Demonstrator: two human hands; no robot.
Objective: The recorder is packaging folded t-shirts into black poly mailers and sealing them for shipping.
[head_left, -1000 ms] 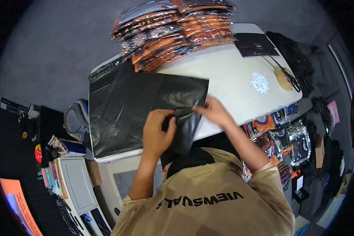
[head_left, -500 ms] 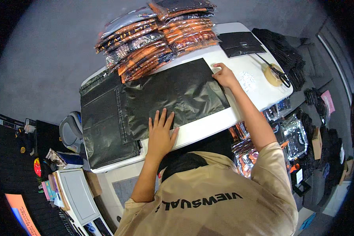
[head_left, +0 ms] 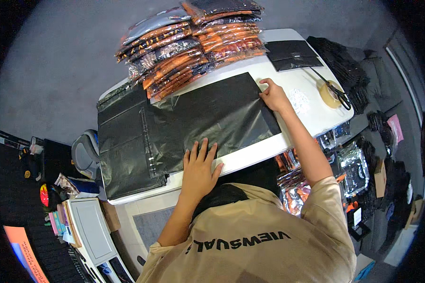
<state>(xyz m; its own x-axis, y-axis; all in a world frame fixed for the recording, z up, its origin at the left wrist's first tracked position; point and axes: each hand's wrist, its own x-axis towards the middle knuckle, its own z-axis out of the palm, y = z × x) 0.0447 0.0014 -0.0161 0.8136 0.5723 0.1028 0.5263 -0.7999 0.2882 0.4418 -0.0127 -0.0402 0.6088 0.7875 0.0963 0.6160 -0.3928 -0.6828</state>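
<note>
A large black plastic bag [head_left: 212, 118] lies flat across the white table, its left end overlapping other black plastic bags [head_left: 120, 146]. My left hand [head_left: 200, 165] rests with fingers spread on the bag's near edge, its palm and thumb reaching over the table edge. At the bag's right edge is my right hand [head_left: 275, 96], thumb against the plastic and the other fingers curled; the index finger is bent and raised a little. The lower fingertips of this hand are hidden behind the palm.
Two tall stacks of clear-wrapped orange and dark garments [head_left: 170, 56] stand at the back of the white table [head_left: 264, 144]. To the right are a folded black bag [head_left: 293, 54], a tape roll [head_left: 329, 96], black scissors [head_left: 337, 92] and small white bits [head_left: 298, 101]. More wrapped packages [head_left: 354, 170] lie below the table.
The bag has smoothed out somewhat. My left hand has shifted slightly right and nearer to me along its front edge. My right hand stays at the right edge; the whole view shifted a little.
</note>
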